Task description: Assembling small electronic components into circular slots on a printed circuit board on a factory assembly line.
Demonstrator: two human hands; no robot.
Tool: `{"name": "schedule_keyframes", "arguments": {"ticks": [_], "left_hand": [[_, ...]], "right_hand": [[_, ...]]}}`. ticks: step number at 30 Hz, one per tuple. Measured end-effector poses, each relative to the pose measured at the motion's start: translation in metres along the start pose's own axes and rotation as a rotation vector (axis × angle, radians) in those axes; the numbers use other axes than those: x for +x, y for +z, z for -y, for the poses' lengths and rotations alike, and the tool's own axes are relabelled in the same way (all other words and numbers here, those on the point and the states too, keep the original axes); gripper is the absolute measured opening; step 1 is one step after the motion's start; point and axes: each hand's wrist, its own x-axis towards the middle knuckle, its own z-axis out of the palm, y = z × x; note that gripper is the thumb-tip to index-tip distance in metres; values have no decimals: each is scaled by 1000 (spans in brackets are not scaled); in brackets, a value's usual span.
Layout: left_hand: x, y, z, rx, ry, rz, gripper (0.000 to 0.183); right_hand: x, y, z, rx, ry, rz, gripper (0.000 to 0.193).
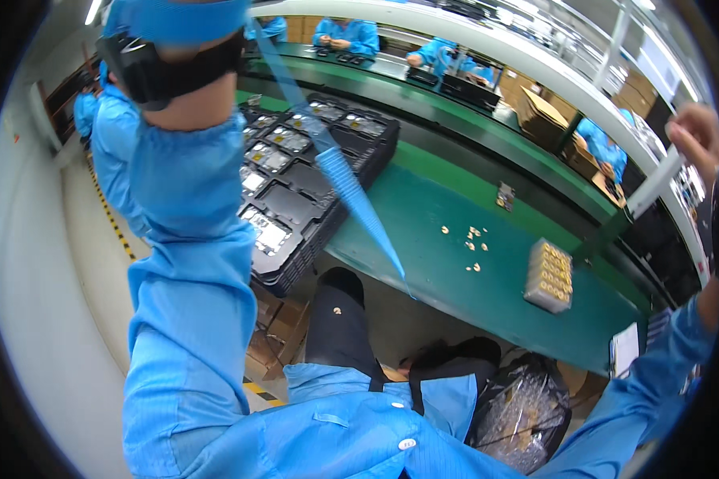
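My left arm is raised, and its hand is beyond the upper edge of the picture. Below the hand show a black watch strap and a blue wrist band (180,24). A blue ridged cord (355,199), seemingly coiled, runs from beside that wrist down toward the table's near edge. At the far right my right hand (699,142) is raised with curled fingers, near a pale metal post (655,182). Whether it holds anything cannot be made out. Several small gold-coloured ring-like parts (471,246) lie loose on the green table (407,231). Another gold part (337,310) rests on my dark-clothed thigh.
Stacked black trays (295,188) with metallic parts stand at the left. A clear box (550,276) of gold parts is at the right, and a small board (506,195) lies farther back. Beyond runs a dark green conveyor (423,100), with people in blue (346,36) behind it.
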Motion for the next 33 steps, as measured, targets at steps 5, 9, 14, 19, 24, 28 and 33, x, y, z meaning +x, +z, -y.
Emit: {"name": "schedule_keyframes", "arguments": {"ticks": [5, 9, 14, 19, 24, 28, 33], "left_hand": [[-12, -5, 22, -364, -251, 481, 28], [-114, 0, 12, -259, -354, 882, 16], [-235, -5, -29, -388, -330, 1880, 39], [-378, -43, -59, -634, -991, 2315, 58], [-539, -109, -135, -1028, -867, 2356, 48], [-471, -36, -156, -369, -643, 2005, 36], [-415, 3, -138, -332, -778, 1331, 24]], "right_hand": [[-28, 46, 129, -144, -137, 108, 25], [-56, 143, 151, -224, -379, 563, 31], [-237, 225, 64, -371, -194, 996, 41], [-360, 233, 43, -259, 595, 1596, 56], [-502, 302, 59, 318, 532, 1846, 71], [-500, 322, 86, 182, 592, 1697, 53], [-460, 356, 75, 282, 710, 750, 24]]}}
